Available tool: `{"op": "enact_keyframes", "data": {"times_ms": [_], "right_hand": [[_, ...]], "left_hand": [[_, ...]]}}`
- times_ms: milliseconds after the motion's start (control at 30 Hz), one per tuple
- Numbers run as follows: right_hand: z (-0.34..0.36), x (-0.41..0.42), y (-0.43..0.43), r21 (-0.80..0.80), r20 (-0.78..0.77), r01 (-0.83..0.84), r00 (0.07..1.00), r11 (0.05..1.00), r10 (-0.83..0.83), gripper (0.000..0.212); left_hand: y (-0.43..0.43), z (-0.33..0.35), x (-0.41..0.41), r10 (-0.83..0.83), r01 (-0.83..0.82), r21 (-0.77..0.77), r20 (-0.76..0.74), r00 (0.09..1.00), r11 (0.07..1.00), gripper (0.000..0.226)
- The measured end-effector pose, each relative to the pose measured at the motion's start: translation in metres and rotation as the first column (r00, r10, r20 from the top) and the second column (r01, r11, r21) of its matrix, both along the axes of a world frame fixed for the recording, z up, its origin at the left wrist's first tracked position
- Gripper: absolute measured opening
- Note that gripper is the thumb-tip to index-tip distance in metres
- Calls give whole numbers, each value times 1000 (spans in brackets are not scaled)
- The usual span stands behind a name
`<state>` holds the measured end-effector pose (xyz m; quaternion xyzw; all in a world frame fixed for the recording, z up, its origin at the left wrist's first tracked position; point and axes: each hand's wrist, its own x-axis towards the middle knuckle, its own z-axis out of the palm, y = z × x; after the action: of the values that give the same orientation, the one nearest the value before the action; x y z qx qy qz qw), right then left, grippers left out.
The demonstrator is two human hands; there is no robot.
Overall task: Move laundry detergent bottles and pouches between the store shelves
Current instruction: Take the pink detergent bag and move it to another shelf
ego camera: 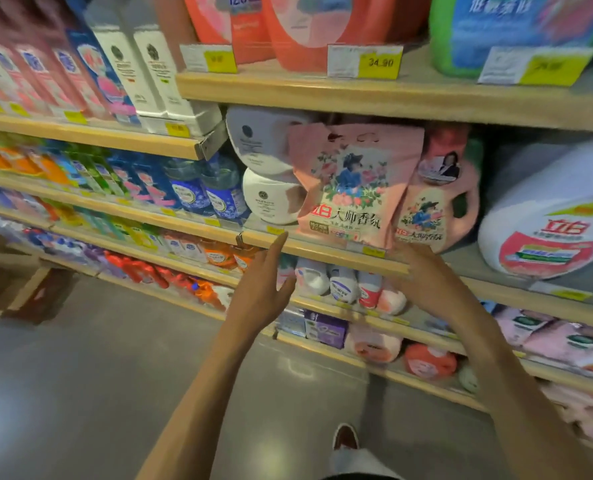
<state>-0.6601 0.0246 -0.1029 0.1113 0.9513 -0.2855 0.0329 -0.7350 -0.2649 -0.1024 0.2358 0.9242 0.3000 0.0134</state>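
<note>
My left hand [264,282] is spread, fingers straight and thumb apart, holding nothing; its fingertips reach the front lip of the wooden shelf [322,251]. My right hand [426,279] is up beside it, fingers loosely extended with the palm turned inward, also holding nothing. Its fingertips are blurred at the shelf lip, and I cannot tell whether they touch it.

The pink detergent pouch [354,185], printed with flowers and a figure in blue, stands upright on that shelf, near the front. Taking the pouch as the centre, my left hand is at 7 o'clock and my right hand at 5 o'clock, both just below it and apart from it. At 3 o'clock a pink handled bottle [438,209] with the same print stands against the pouch, partly behind it. Further out at 3 o'clock a large white bottle [544,216] leans on the shelf. At 9 o'clock two white bottles [271,199] sit one above the other.

At 12 o'clock, on the shelf above, a yellow price tag [380,62] reads 34.90 in front of coral jugs [309,29]. At 6 o'clock, far down, my shoe [345,436] is on the grey floor.
</note>
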Motion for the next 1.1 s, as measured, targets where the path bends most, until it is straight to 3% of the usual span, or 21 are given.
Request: {"op": "enact_keyframes", "data": {"times_ms": [200, 367, 467, 633, 833, 967, 1100], "right_hand": [[-25, -47, 13, -143, -94, 54, 993, 988, -67, 72], [-49, -76, 17, -234, -186, 113, 970, 966, -159, 68], [-65, -93, 19, -299, -196, 136, 960, 945, -200, 65], [-82, -115, 12, -376, -178, 220, 936, 900, -303, 62], [-89, -129, -4, -330, -383, 201, 865, 922, -326, 61], [-91, -147, -15, -224, -432, 362, 796, 905, -425, 54], [-80, -153, -17, -116, -452, 376, 804, 919, -386, 38]], "left_hand": [[38, -18, -78, -91, 91, 27, 2, 996, 995, 78], [48, -42, -128, -194, 194, 21, 13, 981, 981, 68], [57, -45, -151, -308, 308, 28, -19, 951, 951, 73], [69, -62, -192, -368, 371, -6, 112, 923, 929, 78], [74, -67, -207, -366, 325, 194, 236, 900, 925, 74], [80, -70, -216, -366, 263, 297, 377, 851, 918, 70], [73, -67, -220, -413, 269, 360, 421, 808, 893, 53]]}}
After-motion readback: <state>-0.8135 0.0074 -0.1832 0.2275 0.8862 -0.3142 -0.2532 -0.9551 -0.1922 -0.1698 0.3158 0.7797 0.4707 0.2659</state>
